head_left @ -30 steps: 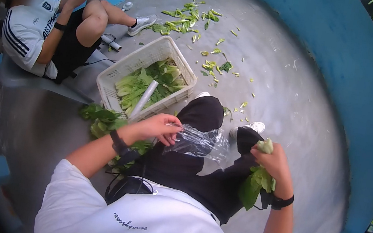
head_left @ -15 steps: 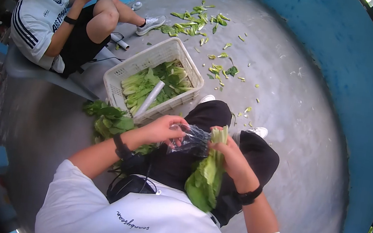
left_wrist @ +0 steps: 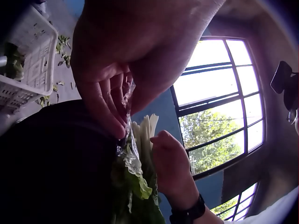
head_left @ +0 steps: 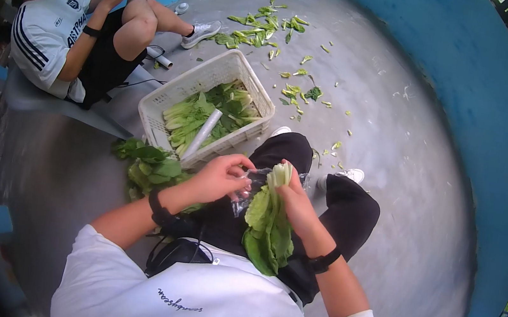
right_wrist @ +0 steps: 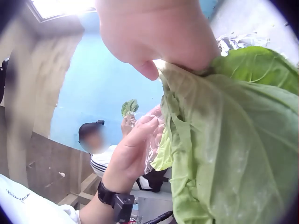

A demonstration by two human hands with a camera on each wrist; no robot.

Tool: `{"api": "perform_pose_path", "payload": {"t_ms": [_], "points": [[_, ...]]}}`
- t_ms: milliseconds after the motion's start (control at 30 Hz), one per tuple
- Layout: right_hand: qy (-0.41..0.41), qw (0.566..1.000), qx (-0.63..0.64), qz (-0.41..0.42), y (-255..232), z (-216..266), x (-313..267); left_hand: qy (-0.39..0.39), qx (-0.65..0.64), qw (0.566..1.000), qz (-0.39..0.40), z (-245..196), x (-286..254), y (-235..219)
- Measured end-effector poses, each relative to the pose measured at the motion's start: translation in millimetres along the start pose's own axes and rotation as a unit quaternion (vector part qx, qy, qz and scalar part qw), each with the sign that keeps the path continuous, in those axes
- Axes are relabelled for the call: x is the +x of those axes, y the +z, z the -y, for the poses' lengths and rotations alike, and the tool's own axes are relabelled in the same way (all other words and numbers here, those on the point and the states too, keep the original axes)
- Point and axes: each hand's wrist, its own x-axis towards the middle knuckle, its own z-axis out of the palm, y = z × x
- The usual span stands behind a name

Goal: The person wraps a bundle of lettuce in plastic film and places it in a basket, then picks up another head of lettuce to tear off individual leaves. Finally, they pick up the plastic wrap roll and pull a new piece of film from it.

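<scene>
My left hand (head_left: 224,181) pinches a crumpled sheet of clear plastic film (left_wrist: 131,161) between thumb and fingers, above my lap. Close to its right, my right hand (head_left: 297,204) grips a bunch of leafy greens (head_left: 268,234) around the pale stems. The stem ends point up and away from me, and the broad leaves hang toward my waist. In the head view the film passes behind the bunch, and part of it is hidden there. The right wrist view shows the large leaves filling the space under the right hand.
A white plastic crate (head_left: 252,126) beyond my left hand holds more greens (head_left: 183,122) and a roll of film (head_left: 203,134). Loose greens (head_left: 151,169) lie beside my left forearm. Leaf scraps (head_left: 261,28) litter the floor. A seated person (head_left: 47,45) at far left holds greens.
My right hand has brought the greens from the far right in to the left hand, against the film. The left hand has kept its pinch on the film, which is now more bunched up.
</scene>
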Motion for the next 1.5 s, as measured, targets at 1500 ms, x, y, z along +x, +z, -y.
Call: {"api": "perform_pose_path", "payload": {"t_ms": [1500], "points": [[-0.090, 0.992, 0.051, -0.070, 8.5, -32.1, -16.4, 0.192, 0.293, 0.935, -0.059, -18.3, 0.4, 42.4]]}}
